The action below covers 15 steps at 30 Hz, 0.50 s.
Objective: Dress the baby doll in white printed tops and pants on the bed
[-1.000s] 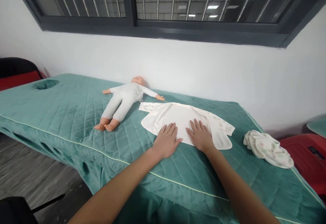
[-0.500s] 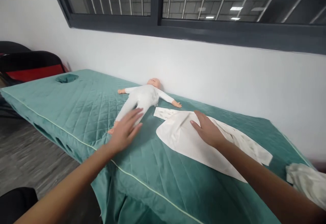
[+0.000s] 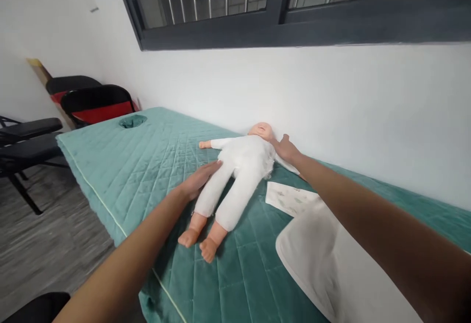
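Observation:
A baby doll (image 3: 245, 159) with a white cloth body and bare plastic feet lies on its back on a green quilted bed cover (image 3: 162, 166). My left hand (image 3: 202, 178) rests beside its thigh and hip, fingers stretched out and the tips against the white cloth. At the doll's neck and shoulder is my right hand (image 3: 287, 149), thumb raised apart from the fingers; the fingertips reach behind the shoulder and are partly hidden. Under my right forearm a white baby garment (image 3: 331, 254) is spread out, its printed sleeve (image 3: 289, 198) pointing toward the doll.
A white wall (image 3: 353, 102) and a dark window frame (image 3: 221, 36) run along the bed's far side. A round hole (image 3: 133, 121) opens in the cover at the far left end. Black and red folding chairs (image 3: 105, 112) and a black armchair (image 3: 29, 139) stand beyond it.
Both hands have moved forward to the doll, the right one leaving the garment for the doll's shoulder. The view has turned left and come closer; the doll still lies on its back.

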Each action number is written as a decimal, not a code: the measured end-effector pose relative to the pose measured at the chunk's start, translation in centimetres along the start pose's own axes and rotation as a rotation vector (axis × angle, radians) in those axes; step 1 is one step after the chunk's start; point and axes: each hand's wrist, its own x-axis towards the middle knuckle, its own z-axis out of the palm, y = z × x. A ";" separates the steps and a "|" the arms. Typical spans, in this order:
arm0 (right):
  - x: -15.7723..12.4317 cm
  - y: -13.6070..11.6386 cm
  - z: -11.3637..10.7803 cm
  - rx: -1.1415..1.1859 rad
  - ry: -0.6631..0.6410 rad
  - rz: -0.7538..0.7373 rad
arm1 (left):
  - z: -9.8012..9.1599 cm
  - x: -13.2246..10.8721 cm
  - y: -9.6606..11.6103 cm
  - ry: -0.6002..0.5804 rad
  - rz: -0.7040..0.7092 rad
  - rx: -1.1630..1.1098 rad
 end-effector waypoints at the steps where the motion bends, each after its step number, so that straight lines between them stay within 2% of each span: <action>1: 0.6 -0.4 0.4 0.006 -0.012 0.012 | 0.1 0.7 -0.2 -0.075 -0.037 -0.074; 2: 1.1 -0.8 0.7 0.010 -0.027 0.021 | 0.2 1.4 -0.4 -0.155 -0.070 -0.140; 4: 1.7 -1.5 0.9 0.016 -0.052 0.024 | 0.4 2.2 -0.6 -0.235 -0.094 -0.205; 8: 1.2 -2.1 0.0 0.028 -0.087 -0.004 | 0.9 2.1 0.3 -0.265 -0.092 -0.191; 12: -0.6 -2.0 -2.9 0.037 -0.083 -0.043 | 2.2 0.8 2.0 -0.232 -0.018 -0.142; 15: -2.5 -1.1 -6.8 0.017 -0.057 -0.052 | 4.8 -0.5 3.3 -0.169 0.115 -0.106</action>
